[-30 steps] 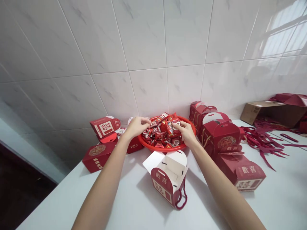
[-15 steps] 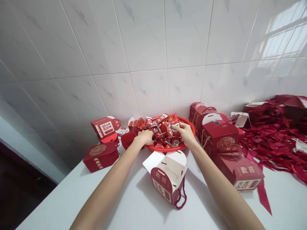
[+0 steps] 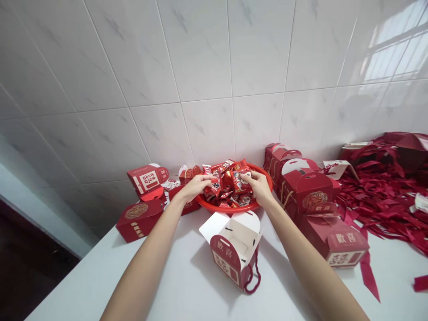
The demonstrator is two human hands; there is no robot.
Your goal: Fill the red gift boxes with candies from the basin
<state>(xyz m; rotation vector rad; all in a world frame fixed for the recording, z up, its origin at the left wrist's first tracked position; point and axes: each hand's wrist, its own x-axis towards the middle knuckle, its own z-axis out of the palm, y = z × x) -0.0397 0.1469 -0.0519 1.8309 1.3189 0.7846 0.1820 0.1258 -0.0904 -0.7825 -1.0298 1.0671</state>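
A red plastic basin (image 3: 214, 208), heaped with red-wrapped candies (image 3: 226, 167), stands against the wall. At its left side my left hand (image 3: 195, 186) pinches a wrapped candy (image 3: 214, 187) between thumb and fingers. On the right, my right hand (image 3: 259, 185) is closed on another candy packet (image 3: 239, 180), red with a pale printed patch. Both hands are over the heap. In front of the basin, between my forearms, an open red gift box (image 3: 226, 254) shows its white inside and has a dark red cord handle (image 3: 256, 278) hanging at its side.
Closed red gift boxes (image 3: 140, 218) are stacked at the left. More boxes (image 3: 309, 189) stand to the right of the basin, one lower box (image 3: 344, 240) near my right forearm. A pile of dark red ribbons (image 3: 377, 191) covers the far right. A tiled wall (image 3: 207, 129) borders the white table (image 3: 187, 276).
My left hand has come up out of the heap and a little left, now with a candy in its fingers. My right hand has barely moved. A red scrap now shows at the right edge.
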